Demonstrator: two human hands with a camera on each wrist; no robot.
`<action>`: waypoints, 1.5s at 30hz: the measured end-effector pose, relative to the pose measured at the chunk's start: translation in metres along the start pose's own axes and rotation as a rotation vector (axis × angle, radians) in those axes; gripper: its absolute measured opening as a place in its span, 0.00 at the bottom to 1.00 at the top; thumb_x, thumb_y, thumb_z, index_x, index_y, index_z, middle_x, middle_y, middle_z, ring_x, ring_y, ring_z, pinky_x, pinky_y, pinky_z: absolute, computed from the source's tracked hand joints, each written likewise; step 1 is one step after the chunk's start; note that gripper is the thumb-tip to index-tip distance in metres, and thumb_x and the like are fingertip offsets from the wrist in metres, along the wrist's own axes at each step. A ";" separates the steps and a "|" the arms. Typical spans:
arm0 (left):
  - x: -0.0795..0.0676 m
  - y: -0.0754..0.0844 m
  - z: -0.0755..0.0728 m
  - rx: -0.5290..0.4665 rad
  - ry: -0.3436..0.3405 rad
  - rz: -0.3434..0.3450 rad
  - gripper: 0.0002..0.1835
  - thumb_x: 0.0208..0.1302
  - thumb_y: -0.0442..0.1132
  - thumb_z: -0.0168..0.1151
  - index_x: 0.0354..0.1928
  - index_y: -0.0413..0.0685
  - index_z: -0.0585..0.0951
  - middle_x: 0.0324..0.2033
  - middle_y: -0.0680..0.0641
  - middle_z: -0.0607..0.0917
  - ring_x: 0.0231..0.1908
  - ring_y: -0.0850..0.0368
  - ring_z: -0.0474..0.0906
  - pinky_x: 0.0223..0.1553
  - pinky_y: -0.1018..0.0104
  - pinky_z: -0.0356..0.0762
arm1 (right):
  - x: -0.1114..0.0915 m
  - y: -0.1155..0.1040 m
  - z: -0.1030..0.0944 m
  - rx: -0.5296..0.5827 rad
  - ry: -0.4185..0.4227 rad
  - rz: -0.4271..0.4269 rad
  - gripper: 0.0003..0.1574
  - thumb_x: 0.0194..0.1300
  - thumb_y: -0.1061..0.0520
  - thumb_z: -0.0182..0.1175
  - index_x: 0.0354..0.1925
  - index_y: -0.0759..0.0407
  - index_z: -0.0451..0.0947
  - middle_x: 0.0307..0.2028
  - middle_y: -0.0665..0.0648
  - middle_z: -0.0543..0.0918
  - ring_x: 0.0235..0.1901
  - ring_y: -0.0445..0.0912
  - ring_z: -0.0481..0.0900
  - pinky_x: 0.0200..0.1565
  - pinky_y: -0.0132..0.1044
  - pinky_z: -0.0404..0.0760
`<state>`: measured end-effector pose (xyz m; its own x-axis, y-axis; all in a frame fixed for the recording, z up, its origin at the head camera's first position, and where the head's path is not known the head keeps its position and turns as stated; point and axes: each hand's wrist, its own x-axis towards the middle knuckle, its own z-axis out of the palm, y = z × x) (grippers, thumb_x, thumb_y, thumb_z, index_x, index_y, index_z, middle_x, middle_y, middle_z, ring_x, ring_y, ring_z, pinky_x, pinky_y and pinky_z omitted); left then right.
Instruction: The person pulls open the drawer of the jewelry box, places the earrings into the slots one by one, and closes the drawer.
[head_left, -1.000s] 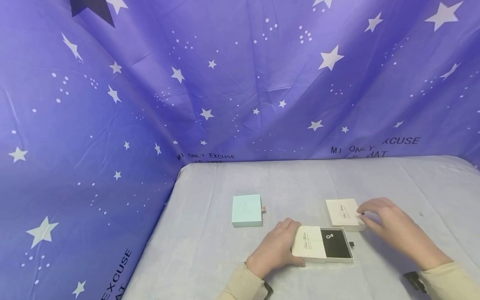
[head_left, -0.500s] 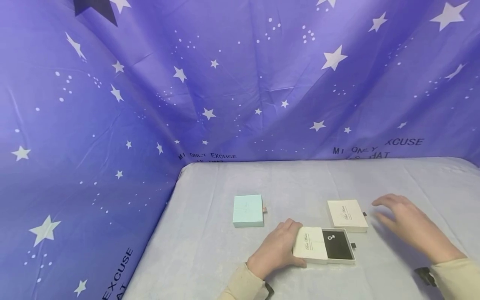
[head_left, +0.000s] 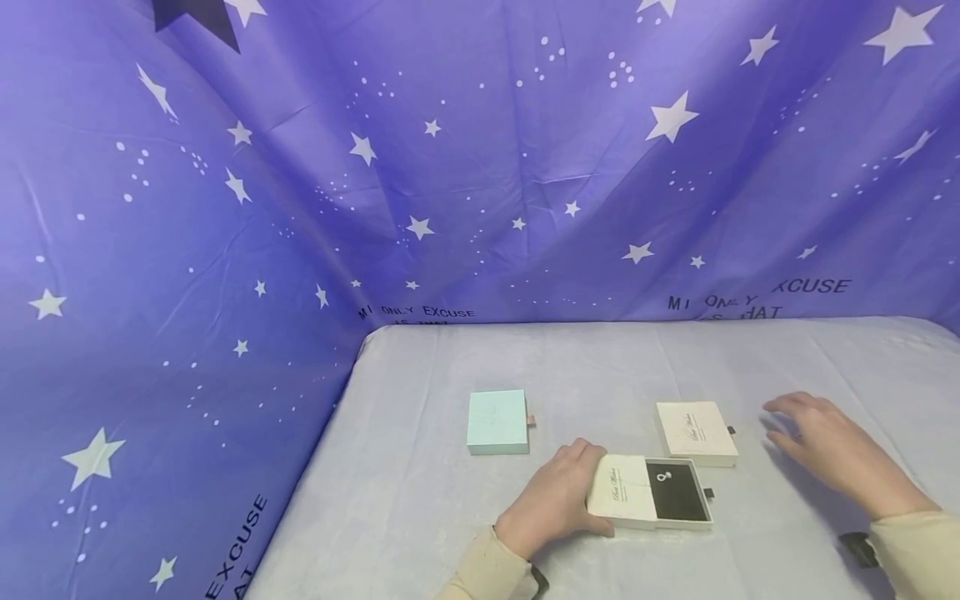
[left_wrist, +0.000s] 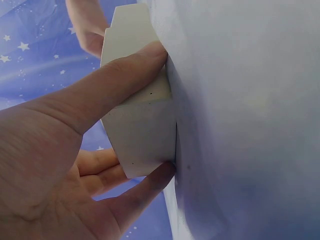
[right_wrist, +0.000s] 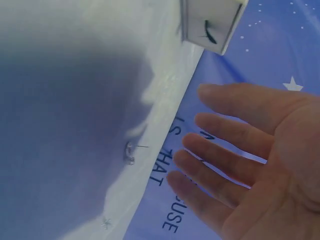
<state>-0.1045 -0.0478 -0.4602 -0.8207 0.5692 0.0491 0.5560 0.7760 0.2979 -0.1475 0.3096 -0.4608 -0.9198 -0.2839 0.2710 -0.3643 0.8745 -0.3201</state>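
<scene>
My left hand (head_left: 555,492) grips the left end of a cream jewelry box (head_left: 621,490), thumb at the near side and fingers at the far side. Its drawer (head_left: 678,521) is slid part way out to the right, with a small silvery earring (head_left: 663,477) on the black lining. In the left wrist view, the thumb and fingers hug the end of the sleeve (left_wrist: 142,130). My right hand (head_left: 836,454) holds nothing, its fingers stretched out over the table. Near them in the right wrist view lies a small shiny earring-like piece (right_wrist: 129,152) with a thin pin.
A closed cream box (head_left: 693,429) with a dark pull tab sits just behind the held one. Farther left stands a mint-green box (head_left: 497,422) with a copper-coloured tab. Another tiny sparkly piece (right_wrist: 106,223) lies on the cloth. A starry purple curtain (head_left: 525,167) backs the table.
My right hand has left the closed cream box's tab and moved to the right. The left hand keeps its hold on the part-open box.
</scene>
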 end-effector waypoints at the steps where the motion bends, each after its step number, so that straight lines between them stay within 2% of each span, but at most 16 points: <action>1: 0.000 0.000 0.000 -0.001 0.000 0.000 0.48 0.32 0.56 0.84 0.59 0.52 0.72 0.47 0.60 0.76 0.44 0.69 0.71 0.49 0.81 0.72 | 0.000 0.001 0.000 -0.004 -0.005 0.003 0.26 0.51 0.63 0.70 0.47 0.77 0.76 0.47 0.80 0.77 0.46 0.74 0.74 0.48 0.70 0.70; 7: 0.000 0.001 -0.001 -0.013 0.002 0.002 0.48 0.32 0.56 0.84 0.59 0.52 0.72 0.47 0.60 0.76 0.44 0.69 0.70 0.48 0.81 0.72 | -0.002 0.008 0.001 -0.035 -0.052 0.009 0.28 0.50 0.64 0.70 0.47 0.79 0.76 0.46 0.81 0.76 0.46 0.75 0.74 0.49 0.70 0.70; 13: 0.000 0.001 -0.002 -0.018 -0.004 -0.005 0.48 0.32 0.56 0.84 0.59 0.52 0.72 0.47 0.60 0.77 0.44 0.69 0.71 0.49 0.81 0.72 | -0.004 0.012 0.000 -0.082 -0.189 0.025 0.29 0.51 0.63 0.69 0.47 0.82 0.74 0.46 0.83 0.75 0.46 0.78 0.73 0.51 0.71 0.70; 16: 0.000 0.001 -0.002 -0.024 -0.010 -0.008 0.48 0.33 0.56 0.83 0.60 0.52 0.72 0.48 0.60 0.77 0.44 0.69 0.71 0.49 0.81 0.73 | -0.005 0.013 0.000 -0.088 -0.222 0.040 0.30 0.52 0.63 0.69 0.48 0.82 0.73 0.48 0.83 0.74 0.47 0.78 0.72 0.51 0.72 0.70; 20: 0.001 0.001 -0.003 -0.022 -0.015 -0.014 0.48 0.33 0.56 0.83 0.60 0.52 0.72 0.48 0.60 0.77 0.45 0.69 0.71 0.50 0.80 0.73 | -0.005 0.012 0.000 -0.092 -0.227 0.053 0.29 0.53 0.63 0.68 0.48 0.82 0.73 0.48 0.83 0.74 0.47 0.78 0.72 0.52 0.72 0.70; 26: 0.000 0.001 -0.003 -0.016 -0.008 -0.008 0.48 0.33 0.56 0.83 0.60 0.51 0.72 0.47 0.60 0.77 0.44 0.69 0.71 0.49 0.80 0.73 | -0.003 0.012 0.000 -0.082 -0.182 0.029 0.23 0.50 0.67 0.69 0.42 0.80 0.76 0.40 0.79 0.78 0.42 0.74 0.76 0.48 0.68 0.74; 32: 0.000 0.001 -0.003 -0.004 0.007 0.007 0.47 0.33 0.56 0.84 0.59 0.51 0.72 0.47 0.59 0.76 0.44 0.68 0.71 0.49 0.81 0.72 | -0.003 0.013 0.001 -0.040 -0.203 0.102 0.15 0.49 0.72 0.65 0.38 0.78 0.78 0.33 0.73 0.80 0.38 0.71 0.79 0.43 0.66 0.77; 39: 0.000 0.001 -0.004 -0.017 -0.013 -0.007 0.47 0.33 0.55 0.84 0.59 0.51 0.72 0.47 0.59 0.76 0.44 0.69 0.70 0.49 0.81 0.72 | -0.007 0.016 0.001 -0.022 -0.192 0.111 0.06 0.55 0.72 0.62 0.34 0.72 0.80 0.35 0.75 0.82 0.39 0.73 0.79 0.43 0.67 0.77; 45: -0.001 0.001 -0.003 -0.014 0.001 0.003 0.47 0.33 0.55 0.84 0.58 0.51 0.72 0.46 0.59 0.76 0.43 0.68 0.70 0.49 0.81 0.72 | -0.008 0.015 -0.001 -0.042 -0.187 0.113 0.07 0.53 0.72 0.64 0.34 0.70 0.81 0.34 0.73 0.83 0.37 0.72 0.80 0.40 0.64 0.79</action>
<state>-0.1035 -0.0483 -0.4571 -0.8192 0.5712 0.0513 0.5566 0.7703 0.3113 -0.1450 0.3257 -0.4668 -0.9668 -0.2480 0.0615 -0.2550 0.9194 -0.2994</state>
